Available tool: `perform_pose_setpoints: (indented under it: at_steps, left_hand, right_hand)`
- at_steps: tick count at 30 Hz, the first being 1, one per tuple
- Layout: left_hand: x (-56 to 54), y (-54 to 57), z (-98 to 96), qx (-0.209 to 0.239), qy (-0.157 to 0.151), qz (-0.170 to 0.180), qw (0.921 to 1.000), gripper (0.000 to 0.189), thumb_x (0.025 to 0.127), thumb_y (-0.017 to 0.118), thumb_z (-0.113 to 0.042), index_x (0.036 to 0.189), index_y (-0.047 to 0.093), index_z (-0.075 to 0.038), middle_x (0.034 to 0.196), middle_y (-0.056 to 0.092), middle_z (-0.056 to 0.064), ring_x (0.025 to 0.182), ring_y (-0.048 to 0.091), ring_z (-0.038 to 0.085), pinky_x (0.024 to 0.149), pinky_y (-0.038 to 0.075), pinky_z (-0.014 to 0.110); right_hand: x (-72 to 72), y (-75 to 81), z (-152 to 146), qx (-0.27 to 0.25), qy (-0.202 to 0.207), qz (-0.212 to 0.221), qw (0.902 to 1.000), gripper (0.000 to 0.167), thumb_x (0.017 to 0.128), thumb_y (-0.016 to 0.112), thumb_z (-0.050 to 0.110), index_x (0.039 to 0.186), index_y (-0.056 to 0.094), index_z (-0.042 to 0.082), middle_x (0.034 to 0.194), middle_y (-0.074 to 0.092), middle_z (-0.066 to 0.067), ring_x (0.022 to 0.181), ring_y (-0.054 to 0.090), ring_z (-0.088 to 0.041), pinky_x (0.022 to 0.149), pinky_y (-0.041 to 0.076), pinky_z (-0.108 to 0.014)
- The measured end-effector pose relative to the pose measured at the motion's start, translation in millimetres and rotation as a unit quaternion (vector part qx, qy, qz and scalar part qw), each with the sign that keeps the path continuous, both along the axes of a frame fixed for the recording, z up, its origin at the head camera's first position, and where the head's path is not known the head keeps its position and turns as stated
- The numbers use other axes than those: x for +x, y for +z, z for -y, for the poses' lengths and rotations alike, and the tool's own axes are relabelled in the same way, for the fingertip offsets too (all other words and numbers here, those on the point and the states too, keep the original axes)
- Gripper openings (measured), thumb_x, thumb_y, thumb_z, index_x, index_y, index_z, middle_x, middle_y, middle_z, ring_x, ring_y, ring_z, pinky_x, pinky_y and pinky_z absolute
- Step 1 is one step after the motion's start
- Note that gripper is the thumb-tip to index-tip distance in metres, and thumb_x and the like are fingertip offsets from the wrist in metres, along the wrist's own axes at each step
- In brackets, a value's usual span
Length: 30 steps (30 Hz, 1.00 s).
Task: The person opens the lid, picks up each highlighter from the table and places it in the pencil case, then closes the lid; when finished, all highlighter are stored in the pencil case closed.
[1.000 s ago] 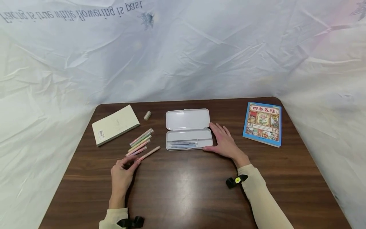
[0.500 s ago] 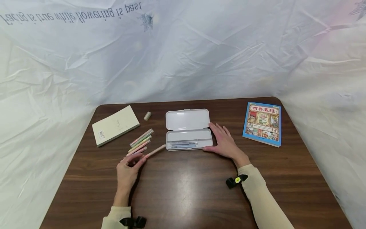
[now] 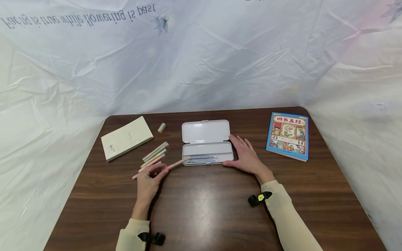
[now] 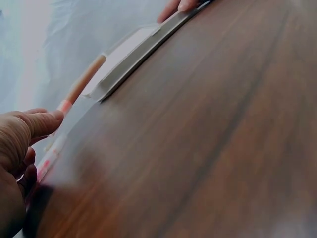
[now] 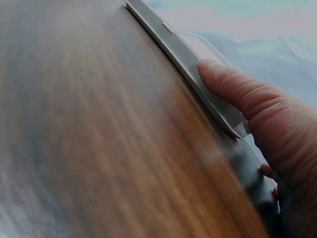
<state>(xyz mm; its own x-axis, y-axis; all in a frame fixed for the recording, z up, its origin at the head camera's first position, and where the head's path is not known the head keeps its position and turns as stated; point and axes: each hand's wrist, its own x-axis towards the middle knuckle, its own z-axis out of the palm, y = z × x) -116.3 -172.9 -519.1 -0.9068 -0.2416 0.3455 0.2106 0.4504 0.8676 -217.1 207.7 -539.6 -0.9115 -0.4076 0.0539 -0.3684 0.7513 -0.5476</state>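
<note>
My left hand [image 3: 149,181] pinches a pale pen with a pinkish end [image 3: 178,163] between thumb and fingers. Its far tip reaches over the front left corner of a white pencil case [image 3: 224,147]. The case lies unfolded, with a few slim bluish pens [image 3: 201,159] in its front tray. Beside and partly behind the left hand lie several coloured pens [image 3: 155,151]. At the case's right end rests my right hand [image 3: 248,158], thumb against the front wall in the right wrist view; its fingers lie by the hinge side, mostly hidden there.
A cream box or book [image 3: 127,137] lies at the back left of the brown table [image 3: 201,205], with a small pale eraser-like block [image 3: 161,128] near it. A blue-edged illustrated book [image 3: 287,136] lies at the right. White fabric [image 3: 201,62] hangs behind.
My left hand has moved right and slightly up with the pen, bringing its tip over the case's left end. One pink pen by that hand has shifted left. My right hand has stayed still.
</note>
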Motion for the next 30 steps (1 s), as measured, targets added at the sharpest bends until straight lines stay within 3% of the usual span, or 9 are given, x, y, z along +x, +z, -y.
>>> perform_pose_setpoints:
  at_steps: [2,9,16,24,30]
  left_hand:
    - [-4.0,2.0,-3.7,0.008,-0.011,0.0,0.9999,0.019,0.08,0.087,0.008,0.097,0.08,0.005,0.093,0.076,0.023,0.075,0.054,0.025,0.068,0.039,0.019]
    - [-28.9,-20.0,-0.6,0.006,-0.051,0.01,0.9986,0.016,0.084,0.09,-0.01,0.099,0.084,-0.014,0.095,0.08,0.004,0.077,0.054,0.014,0.07,0.04,0.02]
    - [-41.9,-15.2,-11.0,-0.01,-0.091,0.004,0.9958,0.018,0.084,0.09,-0.01,0.101,0.084,-0.012,0.096,0.079,0.006,0.081,0.057,0.023,0.072,0.042,0.022]
    - [-50.4,-10.1,-26.5,-0.072,-0.115,-0.001,0.9908,0.019,0.082,0.093,-0.015,0.099,0.084,-0.016,0.079,0.066,0.0,0.072,0.052,0.016,0.064,0.039,0.023]
    - [-53.8,-9.9,-34.5,-0.118,-0.129,0.028,0.9842,0.017,0.086,0.09,-0.02,0.102,0.084,-0.019,0.081,0.062,-0.003,0.074,0.052,0.013,0.064,0.041,0.028]
  right_hand:
    - [0.3,0.3,-1.3,0.0,0.0,-0.001,1.0,0.117,0.083,0.081,0.065,0.169,0.021,0.012,0.173,0.027,-0.015,0.16,0.02,-0.039,0.126,0.005,-0.061]
    - [1.7,2.2,-0.7,-0.008,-0.001,-0.009,0.9999,0.116,0.082,0.083,0.062,0.168,0.024,0.011,0.172,0.03,-0.015,0.159,0.022,-0.04,0.127,0.006,-0.061]
    - [0.9,0.9,-0.6,-0.008,0.003,-0.009,0.9999,0.116,0.082,0.083,0.063,0.168,0.025,0.011,0.172,0.03,-0.014,0.159,0.022,-0.039,0.127,0.007,-0.06]
    - [-0.4,-1.1,-0.1,-0.006,0.003,-0.008,0.9999,0.116,0.082,0.082,0.064,0.168,0.025,0.011,0.172,0.03,-0.014,0.159,0.022,-0.039,0.127,0.006,-0.06]
    - [1.2,-0.9,-0.3,-0.008,0.001,-0.008,0.9999,0.116,0.082,0.082,0.063,0.168,0.025,0.011,0.172,0.03,-0.014,0.159,0.022,-0.039,0.127,0.006,-0.06]
